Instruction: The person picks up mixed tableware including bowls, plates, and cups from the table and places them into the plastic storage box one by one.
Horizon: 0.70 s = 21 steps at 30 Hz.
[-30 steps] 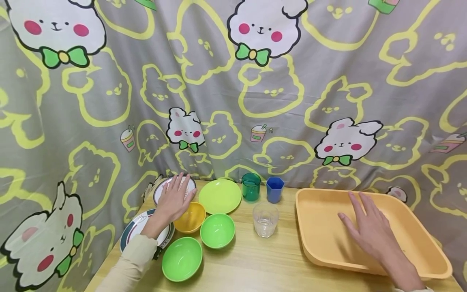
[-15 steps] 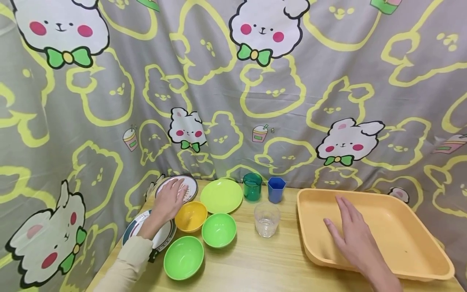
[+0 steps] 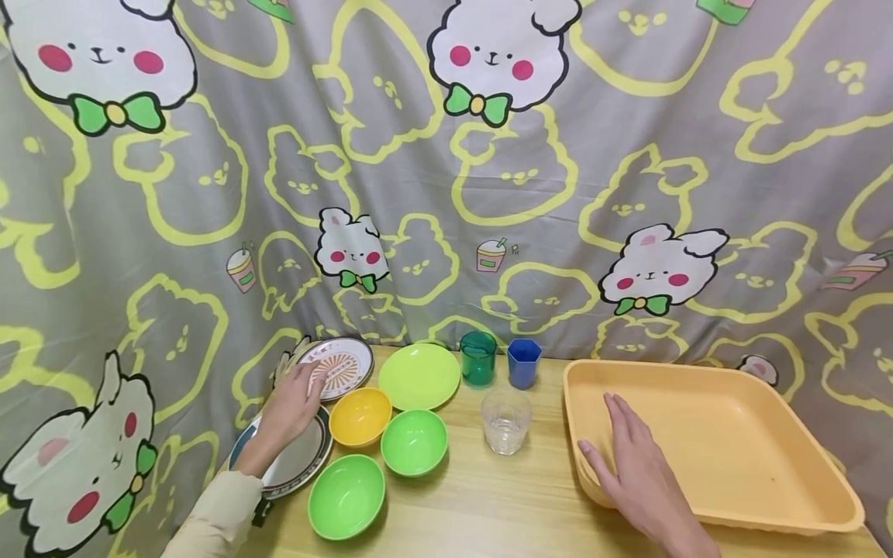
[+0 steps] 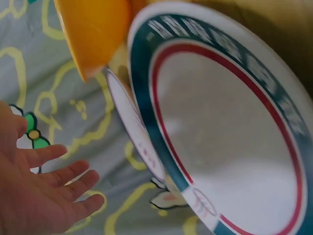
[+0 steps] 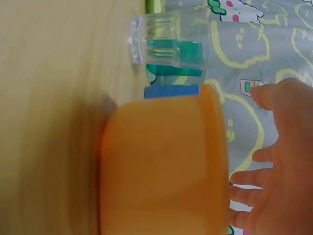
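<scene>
My left hand (image 3: 287,407) is held above the dark-rimmed plate (image 3: 298,457), its fingers loosely spread and holding nothing. In the left wrist view that plate shows a teal band and a red ring. Behind it lies a white plate (image 3: 343,366) with an orange sunburst, partly covered by my fingertips in the head view. A yellow-orange bowl (image 3: 360,418) sits just right of the left hand. On the other side, my right hand (image 3: 638,480) hovers over the left edge of a light orange tray (image 3: 739,434), fingers straight and thumb apart.
Two green bowls, a nearer one (image 3: 346,497) and a smaller one (image 3: 415,442), stand beside the yellow-orange bowl. A lime plate (image 3: 420,377), a green cup (image 3: 478,359), a blue cup (image 3: 523,364) and a clear glass (image 3: 505,422) stand mid-table. A patterned curtain (image 3: 418,178) hangs behind.
My left hand has drawn back toward me and to the left, off the sunburst plate. My right hand has moved left and nearer, from over the tray's middle to its left edge.
</scene>
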{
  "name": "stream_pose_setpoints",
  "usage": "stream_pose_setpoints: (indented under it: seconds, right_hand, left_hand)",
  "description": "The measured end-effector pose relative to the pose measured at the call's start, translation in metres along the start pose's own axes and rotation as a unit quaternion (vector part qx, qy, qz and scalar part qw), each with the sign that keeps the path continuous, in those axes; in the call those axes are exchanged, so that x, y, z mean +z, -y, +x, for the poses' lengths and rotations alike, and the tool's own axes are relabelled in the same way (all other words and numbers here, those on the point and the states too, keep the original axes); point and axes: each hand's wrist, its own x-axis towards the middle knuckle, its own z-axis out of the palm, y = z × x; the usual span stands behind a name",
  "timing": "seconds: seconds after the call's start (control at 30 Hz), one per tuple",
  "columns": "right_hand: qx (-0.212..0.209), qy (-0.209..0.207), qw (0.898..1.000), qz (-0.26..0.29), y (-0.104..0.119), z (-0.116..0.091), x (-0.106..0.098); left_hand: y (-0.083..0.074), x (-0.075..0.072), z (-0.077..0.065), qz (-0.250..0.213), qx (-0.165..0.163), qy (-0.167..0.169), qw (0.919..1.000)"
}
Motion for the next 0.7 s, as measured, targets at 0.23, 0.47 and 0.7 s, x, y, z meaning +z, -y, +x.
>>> stream_pose_setpoints:
  seconds: [0.23,0.47,0.7]
  right_hand:
    - [-0.005,0.004,1.000,-0.029,0.005,-0.009,0.011]
    - [0.009,0.028,0.998,-0.057,0.009,-0.014,0.017]
    - [0.017,0.048,0.994,-0.094,0.013,-0.018,0.025]
  left_hand:
    - [0.022,-0.005,-0.009,0.006,-0.039,0.015,0.9991]
    - [0.048,-0.004,-0.017,0.041,-0.038,0.045,0.9974]
    - [0.067,-0.004,-0.028,0.079,-0.075,0.100,0.9890]
